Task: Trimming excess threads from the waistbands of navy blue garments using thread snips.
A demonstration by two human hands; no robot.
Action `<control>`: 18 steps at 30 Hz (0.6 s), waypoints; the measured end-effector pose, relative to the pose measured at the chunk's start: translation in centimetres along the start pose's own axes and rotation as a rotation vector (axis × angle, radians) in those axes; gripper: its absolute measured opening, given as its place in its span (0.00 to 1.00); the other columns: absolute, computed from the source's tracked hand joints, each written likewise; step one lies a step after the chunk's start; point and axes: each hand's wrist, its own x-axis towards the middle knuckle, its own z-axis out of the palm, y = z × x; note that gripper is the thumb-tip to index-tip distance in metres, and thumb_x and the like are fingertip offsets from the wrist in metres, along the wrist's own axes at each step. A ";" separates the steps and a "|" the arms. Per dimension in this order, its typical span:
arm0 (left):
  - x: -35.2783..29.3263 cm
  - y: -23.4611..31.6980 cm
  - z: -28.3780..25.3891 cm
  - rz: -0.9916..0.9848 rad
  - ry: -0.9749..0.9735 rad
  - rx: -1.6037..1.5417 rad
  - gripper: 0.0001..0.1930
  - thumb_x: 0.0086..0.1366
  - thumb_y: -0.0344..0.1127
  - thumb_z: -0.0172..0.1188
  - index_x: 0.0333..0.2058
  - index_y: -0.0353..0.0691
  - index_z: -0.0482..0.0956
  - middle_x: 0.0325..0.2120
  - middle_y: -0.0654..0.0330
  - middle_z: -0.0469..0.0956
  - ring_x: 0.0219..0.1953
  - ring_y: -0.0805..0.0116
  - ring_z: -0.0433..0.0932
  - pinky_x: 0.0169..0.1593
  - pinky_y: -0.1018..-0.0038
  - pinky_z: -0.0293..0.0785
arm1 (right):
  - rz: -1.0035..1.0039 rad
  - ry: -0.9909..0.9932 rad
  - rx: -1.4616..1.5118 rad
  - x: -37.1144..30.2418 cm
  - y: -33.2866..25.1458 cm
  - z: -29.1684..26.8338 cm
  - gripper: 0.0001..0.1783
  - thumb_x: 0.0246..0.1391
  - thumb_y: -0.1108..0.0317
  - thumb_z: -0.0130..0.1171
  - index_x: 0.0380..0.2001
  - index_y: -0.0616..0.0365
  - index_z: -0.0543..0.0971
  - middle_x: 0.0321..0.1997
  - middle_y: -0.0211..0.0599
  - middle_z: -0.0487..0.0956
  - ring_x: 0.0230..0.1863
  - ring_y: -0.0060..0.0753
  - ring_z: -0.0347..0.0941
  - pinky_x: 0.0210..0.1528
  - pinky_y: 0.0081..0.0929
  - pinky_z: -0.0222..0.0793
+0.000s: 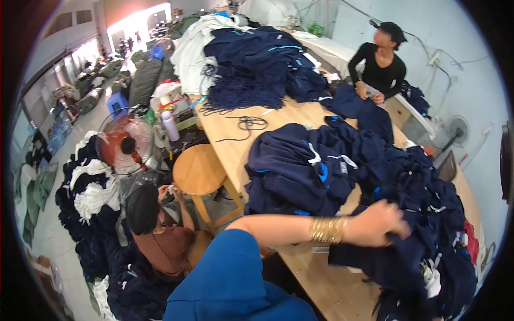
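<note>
My L fingers point(399, 227) are curled over a navy garment point(369, 262) on the desk point(334, 286), too blurred to tell if they're gripping. Just beyond, navy clothes point(289, 184) w/ a small pale label point(344, 167), any txt too tiny to read.

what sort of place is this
Most likely a garment workshop: navy garments are heaped on a wooden worktable, navy cords lie bundled there, and more fabric is piled on the floor.

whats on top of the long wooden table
On the table lie piled navy garments, a loose dark cord and, farther back, white cloth. The left hand is over the garments. Whatever lies beneath the piles is covered.
</note>
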 end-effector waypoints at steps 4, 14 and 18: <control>-13.6 -1.8 8.2 -0.350 -0.685 0.000 0.13 0.45 0.36 0.61 0.33 0.51 0.79 0.29 0.62 0.72 0.40 0.63 0.69 0.40 0.66 0.61 | -0.118 -0.600 -0.146 -9.7 0.2 7.4 0.12 0.52 0.72 0.51 0.40 0.63 0.75 0.33 0.51 0.78 0.35 0.47 0.75 0.39 0.33 0.69; -18.4 2.2 9.3 -0.201 -0.324 -0.073 0.17 0.42 0.28 0.61 0.35 0.49 0.76 0.39 0.63 0.68 0.48 0.65 0.62 0.51 0.65 0.56 | 0.116 -0.882 -0.231 -16.7 3.4 11.1 0.17 0.49 0.66 0.54 0.40 0.67 0.74 0.38 0.55 0.76 0.39 0.49 0.73 0.43 0.33 0.67; -14.5 0.8 7.4 -0.565 -0.521 -0.488 0.11 0.55 0.42 0.58 0.30 0.41 0.80 0.27 0.57 0.78 0.37 0.62 0.75 0.43 0.68 0.68 | 0.424 -1.000 -0.044 -10.0 -1.4 8.3 0.22 0.50 0.64 0.55 0.46 0.67 0.71 0.43 0.55 0.75 0.43 0.47 0.72 0.48 0.32 0.64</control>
